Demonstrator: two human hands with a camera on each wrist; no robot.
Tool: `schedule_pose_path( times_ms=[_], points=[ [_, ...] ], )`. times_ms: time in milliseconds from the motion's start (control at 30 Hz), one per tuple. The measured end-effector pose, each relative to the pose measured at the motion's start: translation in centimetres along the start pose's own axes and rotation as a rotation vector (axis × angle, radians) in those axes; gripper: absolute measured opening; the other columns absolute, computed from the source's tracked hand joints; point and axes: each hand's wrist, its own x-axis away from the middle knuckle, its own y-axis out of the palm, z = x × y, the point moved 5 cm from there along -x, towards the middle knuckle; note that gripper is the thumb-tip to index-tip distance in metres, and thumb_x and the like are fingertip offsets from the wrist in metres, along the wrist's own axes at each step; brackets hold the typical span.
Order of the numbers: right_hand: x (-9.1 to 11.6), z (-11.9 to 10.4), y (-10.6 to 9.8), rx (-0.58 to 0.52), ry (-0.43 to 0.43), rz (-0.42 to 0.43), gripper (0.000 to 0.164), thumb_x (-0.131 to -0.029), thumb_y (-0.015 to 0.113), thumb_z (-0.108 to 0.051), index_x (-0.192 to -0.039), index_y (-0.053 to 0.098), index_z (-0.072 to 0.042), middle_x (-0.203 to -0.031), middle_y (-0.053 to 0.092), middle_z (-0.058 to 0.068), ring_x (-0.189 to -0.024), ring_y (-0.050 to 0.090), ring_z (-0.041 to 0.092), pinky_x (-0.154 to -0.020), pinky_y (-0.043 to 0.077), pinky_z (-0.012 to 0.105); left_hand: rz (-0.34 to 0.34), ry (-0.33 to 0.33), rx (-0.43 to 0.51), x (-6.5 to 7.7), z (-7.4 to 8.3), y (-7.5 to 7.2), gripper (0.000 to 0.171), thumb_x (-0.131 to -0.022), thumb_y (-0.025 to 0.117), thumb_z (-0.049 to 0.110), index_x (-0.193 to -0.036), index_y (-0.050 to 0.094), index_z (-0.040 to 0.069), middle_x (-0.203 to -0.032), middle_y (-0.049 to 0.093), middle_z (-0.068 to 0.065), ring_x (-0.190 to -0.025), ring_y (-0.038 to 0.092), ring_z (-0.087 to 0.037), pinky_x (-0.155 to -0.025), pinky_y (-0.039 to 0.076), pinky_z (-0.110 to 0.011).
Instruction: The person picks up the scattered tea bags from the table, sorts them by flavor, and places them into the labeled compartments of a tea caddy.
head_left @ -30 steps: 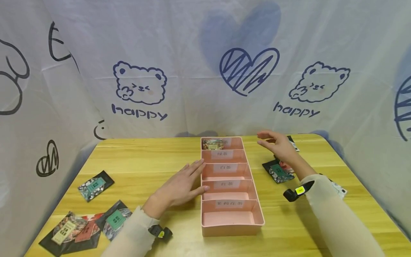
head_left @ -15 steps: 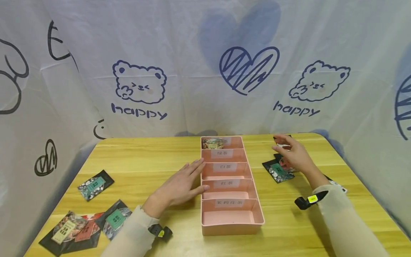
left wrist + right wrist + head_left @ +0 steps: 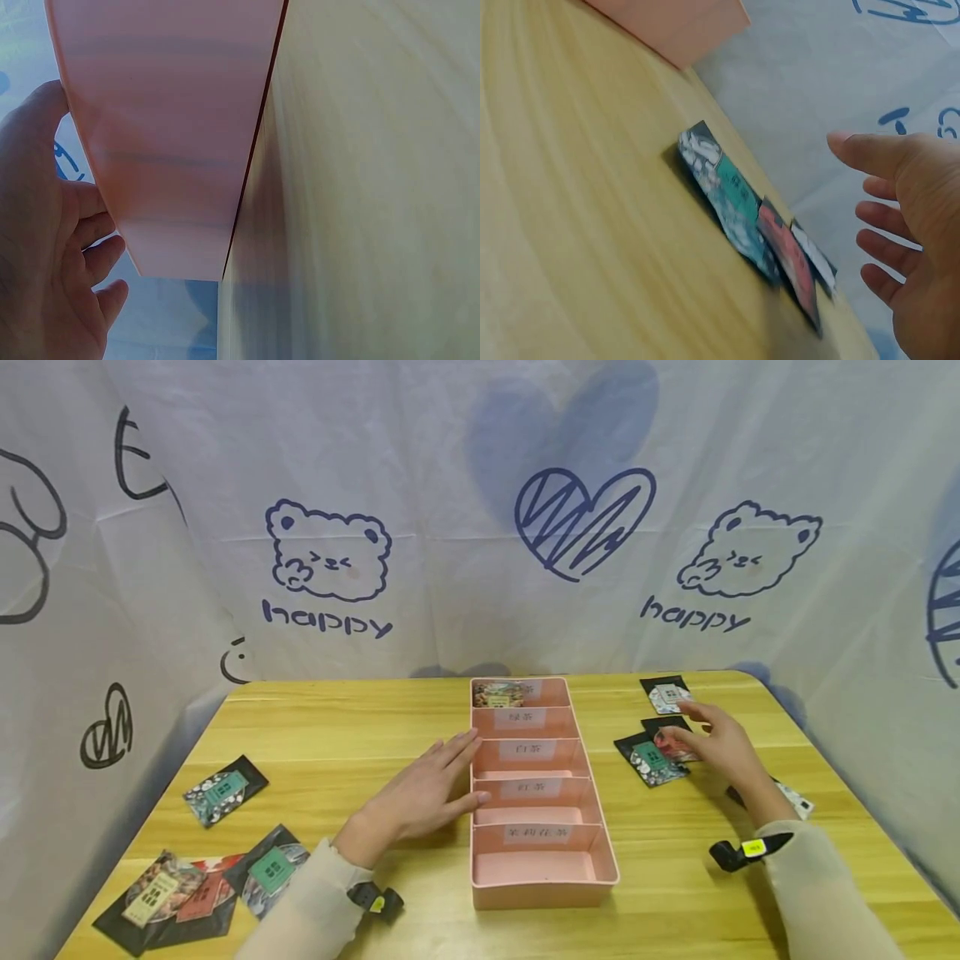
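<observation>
A long pink box [image 3: 543,897] with labelled compartments stands in the middle of the table. My left hand [image 3: 412,793] rests its fingertips on the box's left rim, fingers straight; the left wrist view shows them along the wall's top edge. My right hand [image 3: 723,747] hovers over the right side with nothing in it, fingers loosely bent and thumb apart. Near it lie a green-labelled sachet [image 3: 649,760], a red sachet [image 3: 673,742] partly over it, and a white-labelled sachet [image 3: 666,695] farther back. One patterned sachet [image 3: 497,695] sits in the box's farthest compartment.
Another white sachet [image 3: 793,798] lies partly hidden behind my right wrist. At the left are a green-labelled sachet [image 3: 225,791], a second one [image 3: 270,870] by my left sleeve, and overlapping yellow-labelled [image 3: 153,897] and red-labelled [image 3: 201,897] sachets. A printed cloth [image 3: 450,527] hangs behind the table.
My right hand has moved right and toward me, from beside the box's far end to over the right-hand sachets, uncovering the white-labelled one. The left hand has stayed on the rim.
</observation>
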Motion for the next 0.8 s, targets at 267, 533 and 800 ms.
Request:
schedule_pose_path(
  times_ms=[267,533,800],
  points=[
    [0.8,1.9,0.4,0.004,0.066,0.004,0.072,-0.094,0.066,-0.04,-0.144,0.042,0.005,-0.144,0.04,0.032,-0.13,0.035,0.052,-0.105,0.033,0.064,-0.01,-0.018,0.002,0.0,0.0,0.1,0.089,-0.096,0.026,0.07,-0.157,0.016,0.006,-0.163,0.012,-0.008,-0.148,0.015,-0.024,-0.12,0.015,-0.042],
    [1.1,3.1,0.7,0.065,0.097,-0.004,0.076,-0.091,0.068,-0.043,-0.145,0.041,0.004,-0.144,0.041,0.032,-0.13,0.036,0.053,-0.104,0.033,0.065,-0.019,-0.03,0.01,0.0,0.0,0.0,0.088,-0.096,0.027,0.069,-0.157,0.014,0.007,-0.163,0.011,-0.007,-0.148,0.013,-0.022,-0.12,0.013,-0.04],
    [1.4,4.1,1.6,0.047,0.134,-0.024,0.081,-0.091,0.066,-0.05,-0.146,0.04,0.004,-0.142,0.042,0.032,-0.125,0.044,0.051,-0.101,0.038,0.063,-0.018,-0.023,0.017,0.0,0.1,-0.1,0.088,-0.096,0.028,0.069,-0.157,0.015,0.007,-0.163,0.011,-0.008,-0.148,0.014,-0.023,-0.12,0.016,-0.043]
  ],
)
